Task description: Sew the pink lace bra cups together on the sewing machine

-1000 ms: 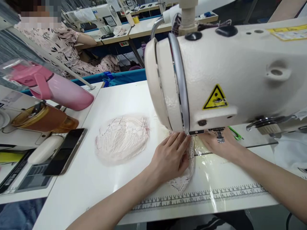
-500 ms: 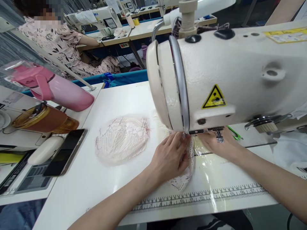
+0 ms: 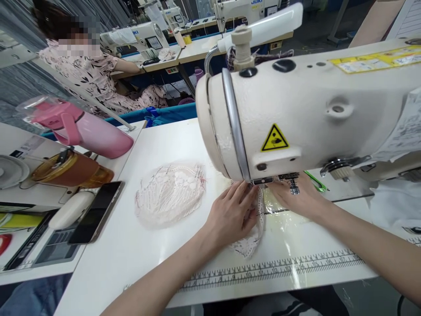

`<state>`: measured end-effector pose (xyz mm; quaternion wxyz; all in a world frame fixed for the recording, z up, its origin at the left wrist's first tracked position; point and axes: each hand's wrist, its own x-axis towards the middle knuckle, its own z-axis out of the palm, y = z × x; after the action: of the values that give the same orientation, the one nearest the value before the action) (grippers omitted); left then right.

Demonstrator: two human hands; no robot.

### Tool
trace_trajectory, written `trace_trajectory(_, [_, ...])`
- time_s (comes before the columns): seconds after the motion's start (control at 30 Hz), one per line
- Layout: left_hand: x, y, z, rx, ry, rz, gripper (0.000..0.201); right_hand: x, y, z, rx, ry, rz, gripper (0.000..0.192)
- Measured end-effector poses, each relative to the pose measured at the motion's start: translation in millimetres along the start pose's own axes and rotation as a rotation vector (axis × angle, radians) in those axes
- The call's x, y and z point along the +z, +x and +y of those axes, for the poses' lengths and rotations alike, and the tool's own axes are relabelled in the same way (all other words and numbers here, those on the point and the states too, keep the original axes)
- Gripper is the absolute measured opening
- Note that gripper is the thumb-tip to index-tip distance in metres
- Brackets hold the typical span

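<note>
Under the head of a white sewing machine, my left hand grips a strip of white lace fabric, fingers curled and thumb bent against it. The lace hangs toward me over the table, and its far end is hidden by the hand and the machine. My right hand reaches in from the other side, close to the needle area. Its fingertips are hidden behind the machine parts, so what they touch does not show. Left of my hands lies another lace piece, roughly oval, with dark and red threads along its edges.
A printed ruler runs along the table's front edge. Green-handled snips lie behind my right hand. At left are a phone, a pink bottle and an amber cup. Another person sits beyond.
My view has shifted slightly, so the machine appears a little further left and lower. Both hands keep nearly the same place at the lace; any feed of the fabric is too small to tell.
</note>
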<state>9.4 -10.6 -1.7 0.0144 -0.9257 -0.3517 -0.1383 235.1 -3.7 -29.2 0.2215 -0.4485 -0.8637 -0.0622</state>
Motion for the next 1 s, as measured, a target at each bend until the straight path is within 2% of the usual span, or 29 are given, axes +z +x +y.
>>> trace_trajectory(0.1, [-10.9,0,4,0.069,0.016,0.076,0.035,-9,6,-2,-0.104,-0.099,0.045,0.031])
trace_trajectory(0.17, [-22.4,-3,8,0.206,0.022,0.111,0.02,-14,8,-4,-0.198,-0.076,0.082,0.03])
trace_trajectory(0.23, [-34.9,-10,13,0.403,0.052,0.104,0.01,-17,9,-7,-0.272,-0.061,0.075,0.03])
trace_trajectory(0.3, [-44.9,-21,17,0.565,0.121,0.069,0.012,-17,10,-8,-0.322,-0.069,0.057,0.03])
trace_trajectory(0.4, [-49.7,-41,20,0.622,0.236,0.001,0.01,-17,11,-8,-0.355,-0.074,0.032,0.029])
trace_trajectory(0.47, [-46.4,-53,20,0.582,0.272,-0.013,0.014,-16,11,-7,-0.37,-0.046,0.034,0.028])
trace_trajectory(0.57, [-40.5,-63,21,0.476,0.23,0.038,0.015,-15,11,-7,-0.368,0.016,0.053,0.025])
trace_trajectory(0.67, [-45.4,-61,24,0.194,0.011,0.059,0.016,-15,10,-7,-0.353,0.083,0.052,0.022])
trace_trajectory(0.77, [-61.6,-52,25,-0.147,-0.286,0.016,0.015,-16,10,-9,-0.339,0.117,0.027,0.018])
trace_trajectory(0.83, [-72.5,-46,24,-0.29,-0.381,-0.02,0.016,-15,11,-12,-0.325,0.091,0.021,0.017])
trace_trajectory(0.93, [-81.8,-37,20,-0.415,-0.421,-0.072,0.022,-14,13,-15,-0.305,-0.019,0.068,0.02])
trace_trajectory(1.0, [-83.2,-34,17,-0.431,-0.433,-0.11,0.024,-14,14,-15,-0.32,-0.064,0.099,0.023])
